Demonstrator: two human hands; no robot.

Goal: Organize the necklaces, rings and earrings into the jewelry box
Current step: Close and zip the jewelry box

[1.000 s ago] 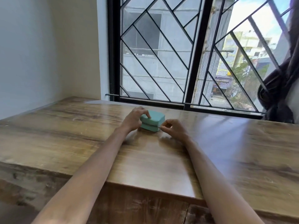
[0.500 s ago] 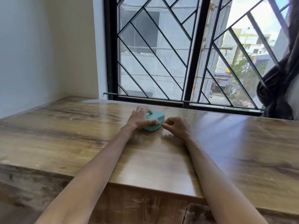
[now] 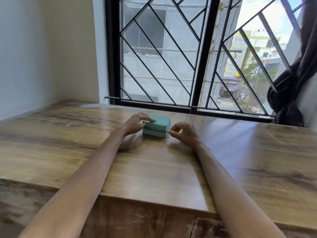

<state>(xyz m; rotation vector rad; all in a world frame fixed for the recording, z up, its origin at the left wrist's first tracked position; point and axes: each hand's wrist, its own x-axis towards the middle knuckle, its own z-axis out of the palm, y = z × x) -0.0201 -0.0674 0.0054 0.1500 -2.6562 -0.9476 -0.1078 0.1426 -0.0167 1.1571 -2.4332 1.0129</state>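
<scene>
Two bare forearms reach across the wooden desk (image 3: 154, 177). The right hand (image 3: 184, 133) pinches the zipper pull (image 3: 167, 132) at the near right corner of the teal box (image 3: 157, 128). The left hand (image 3: 136, 124) grips the closed box's left end, one finger on top. Behind stands a barred window (image 3: 188, 57).

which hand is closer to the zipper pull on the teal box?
Right. The right hand pinches the zipper pull at the box's near right corner; the left hand grips its left side.
</scene>
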